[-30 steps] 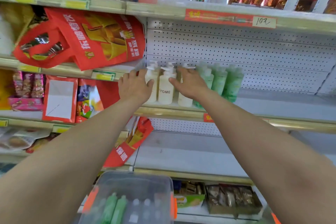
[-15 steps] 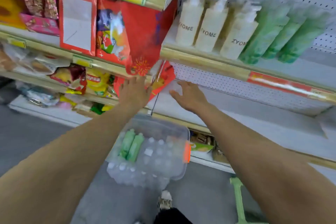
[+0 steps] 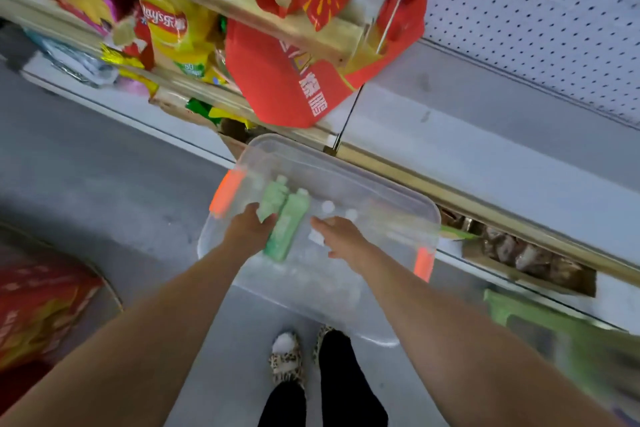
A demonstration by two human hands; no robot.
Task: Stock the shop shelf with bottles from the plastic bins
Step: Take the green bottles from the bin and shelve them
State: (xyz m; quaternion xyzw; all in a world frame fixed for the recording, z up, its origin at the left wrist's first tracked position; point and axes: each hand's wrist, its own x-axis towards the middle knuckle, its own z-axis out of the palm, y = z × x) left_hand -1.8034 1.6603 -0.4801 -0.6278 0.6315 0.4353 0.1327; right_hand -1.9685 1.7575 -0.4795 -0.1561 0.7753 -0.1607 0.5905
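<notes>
Well, the grey floor [image 3: 104, 191] fills everything from seven to ten o'clock, and the shop shelf [image 3: 502, 156] crosses as a slanted band from ten o'clock down to four. Its lower grey board lies at two o'clock under a perforated back panel [image 3: 536, 21]. A red bag [image 3: 287, 87] hangs over the shelf edge at twelve o'clock, with a yellow crisp packet [image 3: 173, 35] at its nine o'clock. A blurred green stool [image 3: 554, 322] shows at four o'clock.

The clear plastic bin [image 3: 391, 191] sits in the middle, just ahead of my leopard-print slippers [image 3: 285, 360], its far rim close to the shelf's front edge. It has one orange latch [image 3: 227, 192] on its nine o'clock side and another at its four o'clock corner.

Both my forearms reach down into the bin. My left hand [image 3: 247, 229] is at the bin's nine o'clock side. Its fingers [image 3: 265, 215] lie against the two green bottles [image 3: 289, 229], which rest side by side with their caps toward twelve o'clock. Blur hides whether those fingers are closed round a bottle, so I cannot tell.

My right hand [image 3: 343, 239] is at three o'clock of the green bottles, apart from them. Its fingers are spread and released, grasping nothing. The white-capped bottles [image 3: 327, 207] show their round tops at that hand's eleven o'clock.
</notes>
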